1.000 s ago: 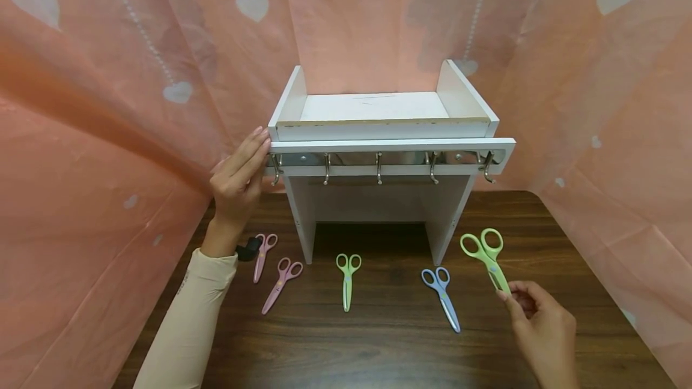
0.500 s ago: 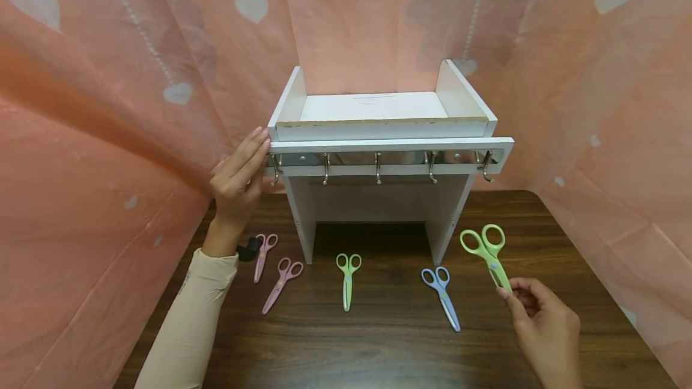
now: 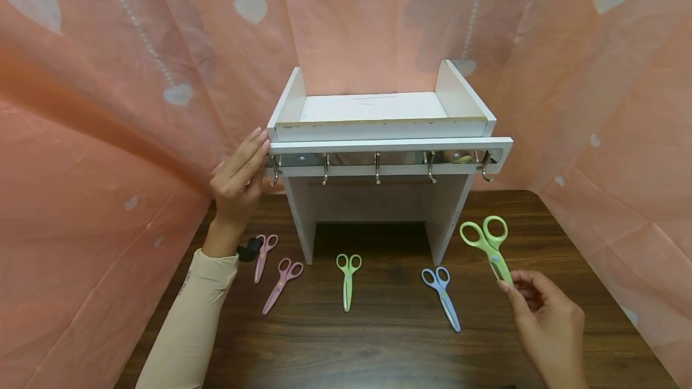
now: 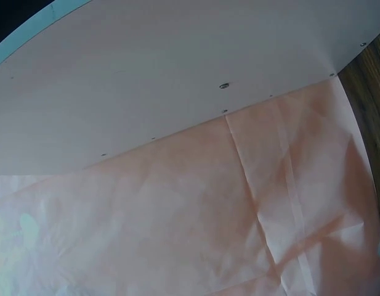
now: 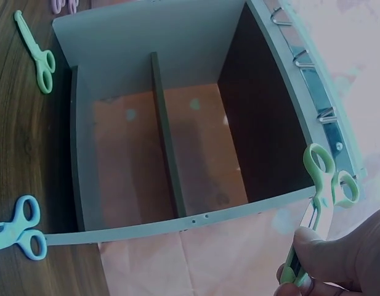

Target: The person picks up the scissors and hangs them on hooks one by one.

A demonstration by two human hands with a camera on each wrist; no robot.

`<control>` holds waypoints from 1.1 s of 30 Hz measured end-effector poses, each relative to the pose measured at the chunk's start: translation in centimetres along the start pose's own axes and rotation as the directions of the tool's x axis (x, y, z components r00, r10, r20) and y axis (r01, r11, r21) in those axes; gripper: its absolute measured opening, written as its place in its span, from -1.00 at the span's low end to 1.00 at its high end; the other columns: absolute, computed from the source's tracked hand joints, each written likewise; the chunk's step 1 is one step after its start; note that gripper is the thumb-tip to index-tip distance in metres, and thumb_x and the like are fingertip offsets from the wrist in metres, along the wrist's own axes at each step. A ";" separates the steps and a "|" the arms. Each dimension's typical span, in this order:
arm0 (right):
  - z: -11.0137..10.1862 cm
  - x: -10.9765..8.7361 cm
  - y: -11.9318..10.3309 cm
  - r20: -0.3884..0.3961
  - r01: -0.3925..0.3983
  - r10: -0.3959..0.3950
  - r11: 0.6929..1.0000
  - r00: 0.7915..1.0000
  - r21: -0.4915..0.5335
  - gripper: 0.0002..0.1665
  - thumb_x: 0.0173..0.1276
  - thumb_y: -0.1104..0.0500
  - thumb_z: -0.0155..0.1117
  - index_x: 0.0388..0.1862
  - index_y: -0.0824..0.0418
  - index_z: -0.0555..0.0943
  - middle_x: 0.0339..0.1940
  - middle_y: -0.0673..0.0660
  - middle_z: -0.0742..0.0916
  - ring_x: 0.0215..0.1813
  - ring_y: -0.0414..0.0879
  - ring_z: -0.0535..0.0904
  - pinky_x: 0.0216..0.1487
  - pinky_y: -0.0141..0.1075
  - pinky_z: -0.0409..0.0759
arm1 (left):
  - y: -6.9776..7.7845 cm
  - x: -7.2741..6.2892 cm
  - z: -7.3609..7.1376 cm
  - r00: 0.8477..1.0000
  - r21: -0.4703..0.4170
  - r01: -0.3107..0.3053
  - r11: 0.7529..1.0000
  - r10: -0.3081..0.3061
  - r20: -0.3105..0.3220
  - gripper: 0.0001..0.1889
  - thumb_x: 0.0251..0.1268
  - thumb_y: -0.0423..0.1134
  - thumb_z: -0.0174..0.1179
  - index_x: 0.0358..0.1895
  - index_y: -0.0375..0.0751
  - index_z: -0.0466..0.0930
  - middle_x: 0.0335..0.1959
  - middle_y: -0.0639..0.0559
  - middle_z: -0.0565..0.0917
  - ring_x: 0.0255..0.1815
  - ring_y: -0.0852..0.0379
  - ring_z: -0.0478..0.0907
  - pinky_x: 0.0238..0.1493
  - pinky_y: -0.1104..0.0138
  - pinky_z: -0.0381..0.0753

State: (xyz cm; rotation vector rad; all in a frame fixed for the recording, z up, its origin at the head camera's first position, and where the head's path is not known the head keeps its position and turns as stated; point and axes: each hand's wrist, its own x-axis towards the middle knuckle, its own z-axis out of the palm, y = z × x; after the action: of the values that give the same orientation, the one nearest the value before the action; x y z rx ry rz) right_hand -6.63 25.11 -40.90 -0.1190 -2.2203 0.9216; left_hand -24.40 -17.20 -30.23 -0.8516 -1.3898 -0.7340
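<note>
My right hand (image 3: pixel 548 320) pinches a pair of green scissors (image 3: pixel 489 244) by the blade end, handle loops pointing up and away, to the right of the shelf. In the right wrist view the held scissors (image 5: pixel 323 179) overlap the shelf's corner near the hook rail. With fingers straight, my left hand (image 3: pixel 238 176) rests against the left end of the white hook rail (image 3: pixel 389 145), which runs across the front of the white shelf unit (image 3: pixel 384 131). Several metal hooks (image 3: pixel 378 167) hang from the rail, with nothing on them. The left wrist view shows the unit's side panel (image 4: pixel 177 74).
On the dark wooden table (image 3: pixel 378 353) lie a second pair of green scissors (image 3: pixel 348 284), blue scissors (image 3: pixel 443 299), and two pink pairs: one pair of pink scissors (image 3: pixel 282 284) beside the other pink scissors (image 3: pixel 264 257). Pink heart-patterned cloth (image 3: pixel 367 29) hangs around the table.
My right hand has risen slightly with the green scissors, moving a little away from me and to the right. The left hand stays in place on the rail's end.
</note>
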 end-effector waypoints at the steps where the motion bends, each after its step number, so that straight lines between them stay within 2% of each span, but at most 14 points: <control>1: 0.0 0.1 -0.1 -0.001 0.002 -0.002 1.000 1.000 0.001 -0.73 0.03 0.50 0.58 -0.31 0.31 0.71 -0.48 -0.06 0.72 -0.45 -0.64 0.44 -0.43 -0.69 0.41 | 0.0 0.0 0.0 1.000 0.001 0.000 1.000 0.000 -0.001 -0.61 -0.10 -0.81 0.36 -0.13 -0.49 0.77 -0.08 -0.34 0.75 0.01 -0.31 0.71 0.15 0.09 0.64; 3: -0.1 0.2 -0.3 -0.002 0.006 -0.006 1.000 1.000 0.003 -0.74 0.03 0.49 0.58 -0.31 0.31 0.71 -0.47 -0.17 0.69 -0.44 -0.63 0.46 -0.41 -0.70 0.41 | 0.0 0.0 0.0 1.000 0.002 -0.001 1.000 0.001 -0.002 -0.62 -0.09 -0.81 0.35 -0.13 -0.48 0.77 -0.08 -0.34 0.75 0.01 -0.30 0.71 0.14 0.09 0.64; 6: -0.2 0.3 -0.4 -0.002 0.013 -0.013 1.000 1.000 0.009 -0.73 0.04 0.50 0.57 -0.30 0.32 0.71 -0.44 -0.23 0.67 -0.43 -0.62 0.46 -0.40 -0.71 0.42 | -0.1 -0.1 0.1 1.000 0.007 -0.001 1.000 0.001 -0.001 -0.62 -0.06 -0.79 0.35 -0.12 -0.47 0.77 -0.07 -0.33 0.75 0.01 -0.30 0.71 0.15 0.09 0.64; 15: -0.2 0.9 -0.6 -0.012 0.030 -0.030 0.999 0.999 0.024 -0.75 0.05 0.50 0.56 -0.30 0.33 0.71 -0.43 -0.23 0.66 -0.43 -0.63 0.48 -0.39 -0.72 0.43 | -0.4 -0.1 0.3 1.000 0.016 -0.026 1.000 0.026 -0.004 -0.62 -0.06 -0.79 0.36 -0.12 -0.47 0.77 -0.07 -0.32 0.75 -0.01 -0.31 0.72 0.13 0.12 0.65; 25: -0.1 1.6 -1.0 -0.019 0.022 -0.021 0.999 1.000 0.049 -0.76 0.08 0.50 0.55 -0.30 0.34 0.71 -0.43 -0.31 0.63 -0.43 -0.60 0.49 -0.36 -0.72 0.43 | 0.1 0.0 0.5 0.999 0.011 -0.024 1.000 0.025 -0.029 -0.61 -0.11 -0.81 0.36 -0.15 -0.46 0.78 -0.11 -0.34 0.76 -0.03 -0.30 0.72 0.09 0.07 0.66; 33: -0.1 2.2 -1.2 -0.024 0.026 -0.025 0.998 0.999 0.052 -0.79 0.11 0.48 0.54 -0.28 0.34 0.71 -0.44 -0.26 0.64 -0.43 -0.57 0.50 -0.36 -0.72 0.44 | -0.1 -0.1 0.5 0.999 0.021 -0.030 0.999 0.030 -0.030 -0.62 -0.11 -0.80 0.37 -0.15 -0.46 0.78 -0.11 -0.33 0.76 -0.03 -0.29 0.73 0.08 0.09 0.67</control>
State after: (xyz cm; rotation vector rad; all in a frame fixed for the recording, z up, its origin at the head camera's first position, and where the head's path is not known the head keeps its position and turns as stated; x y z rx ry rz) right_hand -8.00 25.05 -38.78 -0.0772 -2.1697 0.9587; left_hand -24.74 -16.78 -30.31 -0.8401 -1.3527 -0.7059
